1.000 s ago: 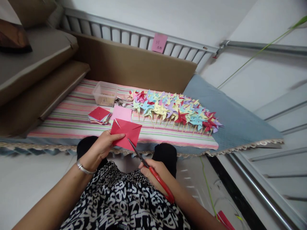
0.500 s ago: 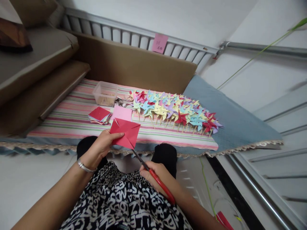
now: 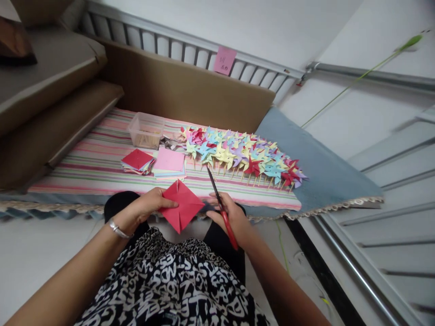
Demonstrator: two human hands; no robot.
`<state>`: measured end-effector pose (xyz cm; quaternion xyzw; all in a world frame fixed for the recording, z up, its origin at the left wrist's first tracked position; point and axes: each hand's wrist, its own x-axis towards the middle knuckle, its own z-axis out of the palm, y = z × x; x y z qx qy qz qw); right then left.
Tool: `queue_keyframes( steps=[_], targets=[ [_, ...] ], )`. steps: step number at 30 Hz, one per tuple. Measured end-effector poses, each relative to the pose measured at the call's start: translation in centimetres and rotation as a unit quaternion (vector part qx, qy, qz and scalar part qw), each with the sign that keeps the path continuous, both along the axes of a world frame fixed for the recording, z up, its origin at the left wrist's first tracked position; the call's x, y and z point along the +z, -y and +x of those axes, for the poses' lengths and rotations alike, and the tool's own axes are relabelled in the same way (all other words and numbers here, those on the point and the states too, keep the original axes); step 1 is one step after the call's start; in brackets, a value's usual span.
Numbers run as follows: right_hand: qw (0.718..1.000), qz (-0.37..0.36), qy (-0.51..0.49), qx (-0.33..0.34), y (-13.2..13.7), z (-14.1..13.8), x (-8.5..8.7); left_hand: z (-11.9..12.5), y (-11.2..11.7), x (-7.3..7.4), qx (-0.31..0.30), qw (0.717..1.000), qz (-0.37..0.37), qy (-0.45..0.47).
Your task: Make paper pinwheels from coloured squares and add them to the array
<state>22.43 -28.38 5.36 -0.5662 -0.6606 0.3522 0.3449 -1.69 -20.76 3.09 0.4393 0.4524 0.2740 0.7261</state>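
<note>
Left hand (image 3: 149,206) pinches the creased red paper square (image 3: 181,204), right hand (image 3: 231,215) grips red-handled scissors (image 3: 220,206) blades-up, so looks mid-cutting; next snip needs re-aiming at a corner.

A striped cloth (image 3: 102,156) carries paper pinwheels (image 3: 241,154), paper stacks (image 3: 137,160) and a plastic tub (image 3: 146,130).

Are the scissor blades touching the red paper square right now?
Apart. The head view shows the scissors in the right hand, blades pointing up, clear of the red paper square.
</note>
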Motion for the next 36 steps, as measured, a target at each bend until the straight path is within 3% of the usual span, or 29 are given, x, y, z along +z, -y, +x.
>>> queue_keyframes(
  steps=[3,6,9,12,14,18,21,25,29,36],
  targets=[
    [0.996,-0.008,-0.084,0.012,-2.1,-2.1,0.0,1.0,0.6,0.4,-0.03,1.0,-0.001,0.008],
    [0.989,-0.025,-0.142,-0.011,-3.0,-3.8,-0.4,1.0,0.7,0.5,-0.021,0.999,-0.008,0.046],
    [0.967,-0.039,-0.247,-0.053,-3.2,-4.7,-1.1,0.7,0.8,0.1,0.047,0.988,-0.038,0.145],
    [0.938,-0.023,-0.331,-0.102,-3.4,-5.3,-2.4,1.4,1.6,-0.7,0.16,0.952,-0.081,0.249],
    [0.928,-0.001,-0.347,-0.134,-3.6,-5.7,-3.3,2.5,2.5,-1.2,0.197,0.937,-0.09,0.274],
    [0.931,0.02,-0.323,-0.167,-3.6,-6.3,-4.7,4.4,3.6,-1.9,0.205,0.945,-0.052,0.251],
    [0.939,0.011,-0.305,-0.156,-3.1,-6.5,-4.8,4.6,3.4,-2.1,0.239,0.945,-0.02,0.223],
    [0.963,-0.037,-0.253,-0.081,-1.6,-5.3,-4.2,3.2,2.7,-2.1,0.267,0.948,0.004,0.171],
    [0.989,-0.089,-0.12,-0.012,0.4,-3.1,-3.6,1.5,1.9,-2.0,0.248,0.959,0.015,0.135],
    [0.982,-0.174,-0.001,0.071,3.1,-1.7,-2.7,0.5,1.1,-0.9,0.245,0.965,0.029,0.083]
  ],
)
